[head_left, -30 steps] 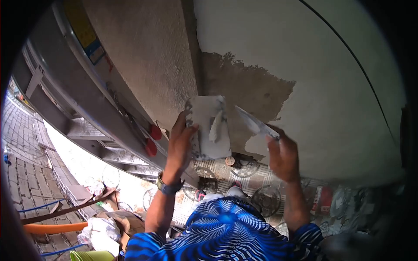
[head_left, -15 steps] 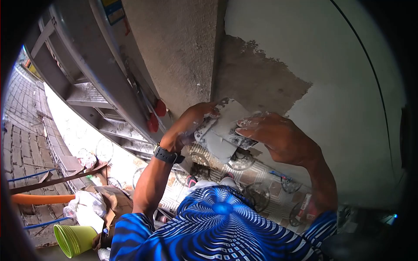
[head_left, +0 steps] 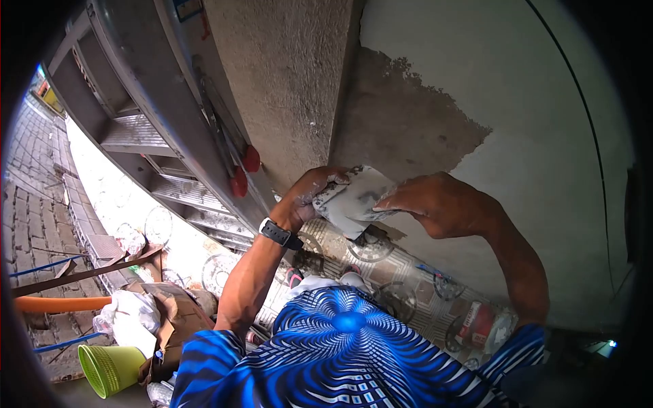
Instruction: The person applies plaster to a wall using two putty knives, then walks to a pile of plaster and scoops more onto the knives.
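left hand [head_left: 309, 194] gripping plaster board [head_left: 354, 197], right hand [head_left: 435, 204] pressing

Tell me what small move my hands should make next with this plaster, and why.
Probably lift the right hand off the plaster board with a fresh load and spread it on the bare brown patch. The left hand holds the board just below that uncoated area, beside the smooth coated wall.
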### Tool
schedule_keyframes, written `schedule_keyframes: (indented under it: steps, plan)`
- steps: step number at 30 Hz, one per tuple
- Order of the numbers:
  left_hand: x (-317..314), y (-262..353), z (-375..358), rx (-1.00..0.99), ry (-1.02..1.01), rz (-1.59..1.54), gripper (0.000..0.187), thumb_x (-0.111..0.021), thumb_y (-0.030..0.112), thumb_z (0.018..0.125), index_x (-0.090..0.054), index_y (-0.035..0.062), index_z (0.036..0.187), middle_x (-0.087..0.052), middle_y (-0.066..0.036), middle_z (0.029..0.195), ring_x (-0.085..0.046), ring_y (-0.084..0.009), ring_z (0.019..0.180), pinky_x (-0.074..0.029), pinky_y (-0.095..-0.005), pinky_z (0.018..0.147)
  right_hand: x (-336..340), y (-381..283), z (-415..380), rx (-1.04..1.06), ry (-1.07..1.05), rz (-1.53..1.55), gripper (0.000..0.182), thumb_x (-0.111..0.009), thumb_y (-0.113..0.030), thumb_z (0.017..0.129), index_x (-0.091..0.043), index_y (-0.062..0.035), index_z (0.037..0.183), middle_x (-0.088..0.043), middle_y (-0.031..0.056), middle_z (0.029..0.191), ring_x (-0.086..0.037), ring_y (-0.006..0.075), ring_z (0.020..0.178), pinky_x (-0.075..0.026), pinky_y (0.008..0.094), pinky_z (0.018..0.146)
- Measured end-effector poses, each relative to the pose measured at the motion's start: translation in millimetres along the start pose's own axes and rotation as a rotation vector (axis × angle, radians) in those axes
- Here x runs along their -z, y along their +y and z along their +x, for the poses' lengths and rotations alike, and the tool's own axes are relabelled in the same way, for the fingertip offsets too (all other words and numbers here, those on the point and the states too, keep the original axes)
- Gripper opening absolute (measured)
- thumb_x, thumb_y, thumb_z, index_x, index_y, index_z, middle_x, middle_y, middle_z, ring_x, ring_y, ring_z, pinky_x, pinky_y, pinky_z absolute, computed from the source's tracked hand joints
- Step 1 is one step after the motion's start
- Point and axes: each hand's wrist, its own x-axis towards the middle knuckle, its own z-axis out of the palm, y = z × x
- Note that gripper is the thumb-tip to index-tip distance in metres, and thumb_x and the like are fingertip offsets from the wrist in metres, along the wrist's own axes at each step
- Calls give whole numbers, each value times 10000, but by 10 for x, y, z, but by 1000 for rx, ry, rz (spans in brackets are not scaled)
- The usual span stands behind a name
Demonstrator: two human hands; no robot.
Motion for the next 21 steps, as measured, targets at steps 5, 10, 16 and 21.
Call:
schedule_keyframes:
  steps: [5, 10, 16, 21]
  plan:
    - [-3, -35, 18, 11, -9, 36, 368, -539, 49, 839, -531, -110, 1170, -651, -181, 956, -683, -263, 771, -602, -365, 717, 72, -2, 29, -84, -171, -36, 442, -586, 72, 784, -646, -89, 1192, -692, 133, 1058, -667, 314, 937, -537, 412, 827]
    - [137, -92, 150, -2, -10, 49, 330, -542, 67, 851, -538, -89, 1141, -648, -177, 977, -686, -260, 774, -607, -382, 721, 144, 22, 27, -123, -203, 43, 373, -595, 37, 832, -650, -85, 1180, -691, 136, 1064, -670, 317, 947, -535, 417, 827]
    - [176, -21, 94, -36, 28, -25, 368, -564, 85, 845, -538, -65, 1181, -651, -171, 970, -684, -242, 763, -600, -348, 713, 227, 116, -124, -198, -149, 133, 256, -606, -21, 874, -658, -41, 1124, -702, 146, 961, -678, 286, 872, -513, 375, 758]
    - [285, 16, 109, -41, -40, -48, 325, -533, 82, 860, -523, -74, 1145, -654, -186, 1002, -696, -256, 800, -615, -368, 744, 441, 35, -139, -589, -96, 374, 215, -611, -143, 919, -652, -10, 1084, -648, 94, 773, -572, 143, 661, -454, 308, 654]
